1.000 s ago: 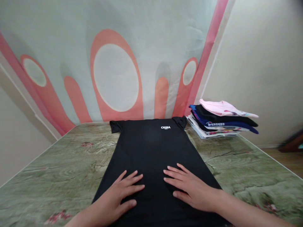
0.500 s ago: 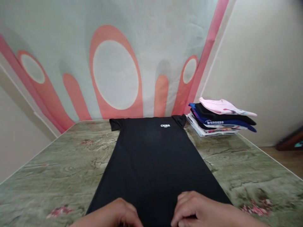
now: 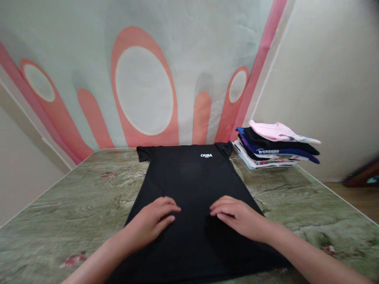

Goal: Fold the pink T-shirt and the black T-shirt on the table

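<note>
A black T-shirt (image 3: 189, 181) lies spread out on the table, its short sleeves toward the wall and its hem toward me. White "CHINA" lettering (image 3: 206, 155) sits on its upper right chest. My left hand (image 3: 155, 217) is over the left middle of the shirt, fingers stretched out and apart from the thumb, holding nothing. Over the right middle, my right hand (image 3: 237, 217) has its fingers slightly bent with a gap to the thumb; nothing is in it. A shadow falls on the cloth beneath the right hand. Whether either hand touches the fabric I cannot tell.
A stack of folded clothes (image 3: 275, 146), with a pink one on top, stands at the table's back right corner. The wood-patterned table (image 3: 74, 205) meets a wall with a coral pattern (image 3: 145, 90) behind. A dark object (image 3: 363, 173) is on the floor at far right.
Both my hands have moved from the near edge of the shirt forward over its middle, and their fingers have opened out. The shirt's hem now shows; the clothes stack stays put.
</note>
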Motion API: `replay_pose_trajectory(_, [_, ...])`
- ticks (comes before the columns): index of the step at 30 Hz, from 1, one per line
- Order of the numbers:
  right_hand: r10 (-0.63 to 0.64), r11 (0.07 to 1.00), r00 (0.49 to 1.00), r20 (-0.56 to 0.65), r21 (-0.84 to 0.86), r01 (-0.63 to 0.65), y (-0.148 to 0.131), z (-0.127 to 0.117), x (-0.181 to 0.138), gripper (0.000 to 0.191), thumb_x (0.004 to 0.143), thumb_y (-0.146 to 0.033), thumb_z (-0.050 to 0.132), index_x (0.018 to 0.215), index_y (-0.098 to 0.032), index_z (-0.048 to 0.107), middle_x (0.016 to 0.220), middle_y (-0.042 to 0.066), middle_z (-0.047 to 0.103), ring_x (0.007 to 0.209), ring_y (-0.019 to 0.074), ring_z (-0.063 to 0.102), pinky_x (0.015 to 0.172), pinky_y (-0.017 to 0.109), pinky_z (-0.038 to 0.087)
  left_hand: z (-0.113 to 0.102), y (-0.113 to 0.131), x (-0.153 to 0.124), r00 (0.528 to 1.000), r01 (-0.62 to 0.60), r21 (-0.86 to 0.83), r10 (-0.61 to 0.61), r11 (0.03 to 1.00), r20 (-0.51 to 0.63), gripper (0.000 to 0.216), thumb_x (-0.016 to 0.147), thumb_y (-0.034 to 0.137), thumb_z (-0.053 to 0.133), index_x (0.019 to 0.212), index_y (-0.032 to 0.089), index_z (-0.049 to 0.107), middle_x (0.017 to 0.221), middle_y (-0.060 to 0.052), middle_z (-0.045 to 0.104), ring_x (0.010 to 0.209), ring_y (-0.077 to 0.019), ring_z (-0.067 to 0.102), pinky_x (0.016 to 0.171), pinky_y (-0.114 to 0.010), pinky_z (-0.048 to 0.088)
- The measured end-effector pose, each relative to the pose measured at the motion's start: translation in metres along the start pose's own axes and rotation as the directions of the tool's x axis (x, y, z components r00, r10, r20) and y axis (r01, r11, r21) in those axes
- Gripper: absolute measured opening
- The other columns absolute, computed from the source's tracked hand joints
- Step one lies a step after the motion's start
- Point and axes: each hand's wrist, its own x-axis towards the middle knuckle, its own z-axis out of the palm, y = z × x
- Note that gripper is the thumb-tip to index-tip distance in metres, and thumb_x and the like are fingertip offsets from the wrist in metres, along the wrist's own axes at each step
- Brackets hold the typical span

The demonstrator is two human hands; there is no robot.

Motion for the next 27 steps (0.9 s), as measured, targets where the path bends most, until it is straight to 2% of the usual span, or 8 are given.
replay_pose_trajectory(2, [0.017, 0.992, 0.997, -0.069, -0.121, -0.026, 0.02, 0.004, 0.03, 0.03, 0.094, -0.032, 0.046, 0.119, -0.024, 0.062, 0.126, 0.007, 0.059, 0.117, 0.0185, 0.051, 0.102, 0.036, 0.04, 0.004, -0.015, 0.032, 0.996, 0.036, 0.146, -0.023, 0.989, -0.091, 0.039, 0.093, 0.037, 0.047, 0.13, 0.026, 0.052, 0.137, -0.007, 0.048, 0.128, -0.0223, 0.042, 0.108, -0.039, 0.032])
replay_pose_trajectory(4, [0.081, 0.96, 0.988, -0.134, -0.255, -0.114, 0.039, 0.012, 0.057, 0.04, 0.092, -0.037, 0.048, 0.129, -0.022, 0.054, 0.139, 0.01, 0.048, 0.127, 0.0233, 0.043, 0.106, 0.043, 0.035, 0.015, -0.025, 0.06, 0.985, 0.138, 0.266, -0.106, 0.954, -0.133, 0.052, 0.091, 0.045, 0.048, 0.137, 0.023, 0.045, 0.146, -0.011, 0.039, 0.136, -0.0279, 0.03, 0.109, -0.047, 0.027])
replay_pose_trajectory(7, [0.144, 0.902, 0.977, -0.155, -0.385, -0.194, 0.057, 0.03, 0.079, 0.047, 0.093, -0.04, 0.045, 0.136, -0.022, 0.047, 0.146, 0.01, 0.039, 0.134, 0.0269, 0.033, 0.108, 0.051, 0.028, 0.042, -0.024, 0.075, 0.983, 0.181, 0.365, -0.153, 0.913, -0.104, 0.062, 0.09, 0.057, 0.042, 0.143, 0.026, 0.035, 0.151, -0.01, 0.03, 0.14, -0.0327, 0.02, 0.108, -0.057, 0.024])
replay_pose_trajectory(10, [0.124, 0.882, 0.981, -0.15, -0.436, -0.179, 0.062, 0.042, 0.078, 0.044, 0.096, -0.038, 0.038, 0.137, -0.026, 0.044, 0.146, 0.006, 0.039, 0.137, 0.024, 0.03, 0.111, 0.051, 0.021, 0.064, -0.012, 0.058, 0.998, 0.056, 0.405, -0.046, 0.912, -0.034, 0.058, 0.093, 0.057, 0.032, 0.146, 0.034, 0.025, 0.154, -0.004, 0.022, 0.141, -0.0295, 0.016, 0.109, -0.058, 0.019])
replay_pose_trajectory(14, [0.114, 0.884, 0.983, -0.146, -0.436, -0.167, 0.059, 0.043, 0.067, 0.043, 0.097, -0.037, 0.034, 0.137, -0.028, 0.044, 0.146, 0.004, 0.04, 0.136, 0.0217, 0.031, 0.111, 0.048, 0.021, 0.068, -0.002, 0.024, 1.0, -0.014, 0.427, 0.013, 0.904, 0.006, 0.054, 0.097, 0.051, 0.027, 0.148, 0.037, 0.015, 0.155, 0.001, 0.018, 0.142, -0.0255, 0.014, 0.112, -0.055, 0.016])
replay_pose_trajectory(19, [0.135, 0.889, 0.982, -0.135, -0.421, -0.18, 0.053, 0.038, 0.054, 0.043, 0.096, -0.036, 0.035, 0.138, -0.029, 0.043, 0.145, 0.003, 0.041, 0.136, 0.022, 0.032, 0.111, 0.049, 0.021, 0.06, -0.008, -0.008, 0.995, 0.098, 0.48, -0.075, 0.872, -0.068, 0.055, 0.097, 0.047, 0.031, 0.147, 0.038, 0.011, 0.155, 0.002, 0.019, 0.142, -0.0277, 0.015, 0.111, -0.057, 0.017])
replay_pose_trajectory(23, [0.146, 0.89, 0.981, -0.124, -0.417, -0.185, 0.041, 0.039, 0.032, 0.043, 0.096, -0.035, 0.034, 0.139, -0.031, 0.041, 0.147, 0.002, 0.038, 0.137, 0.0221, 0.03, 0.112, 0.052, 0.019, 0.07, -0.002, -0.036, 0.982, 0.188, 0.504, -0.148, 0.843, -0.119, 0.056, 0.096, 0.043, 0.033, 0.147, 0.04, 0.009, 0.154, 0.003, 0.02, 0.141, -0.0309, 0.017, 0.107, -0.064, 0.017])
replay_pose_trajectory(27, [0.15, 0.891, 0.983, -0.108, -0.416, -0.182, 0.032, 0.036, 0.009, 0.044, 0.095, -0.035, 0.037, 0.139, -0.032, 0.04, 0.147, 0.001, 0.037, 0.136, 0.0225, 0.031, 0.111, 0.053, 0.02, 0.07, 0.005, -0.066, 0.979, 0.203, 0.478, -0.182, 0.855, -0.09, 0.059, 0.093, 0.045, 0.04, 0.146, 0.043, 0.014, 0.153, 0.002, 0.024, 0.138, -0.034, 0.023, 0.103, -0.067, 0.024])
